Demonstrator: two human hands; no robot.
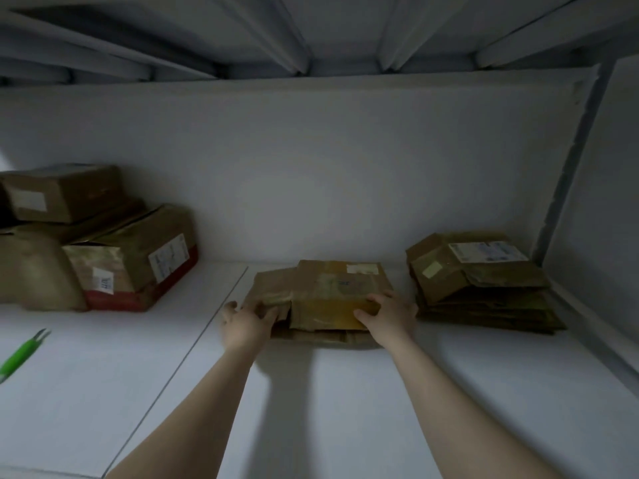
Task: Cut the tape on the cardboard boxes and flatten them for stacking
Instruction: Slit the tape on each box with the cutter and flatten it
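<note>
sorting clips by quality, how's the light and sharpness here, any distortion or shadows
Head view: dim, bluish light, darker at the corners; wide-angle distortion bends straight edges; forearms cast soft shadows on the white table near the middle box; labels too soft to read; green cutter blurred.

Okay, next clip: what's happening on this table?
A person grips a mostly flattened box with both hands: left hand on its left flap, right hand at its near right corner. A stack of flattened boxes lies to the right, whole boxes are piled at left, and a green cutter lies apart.
</note>
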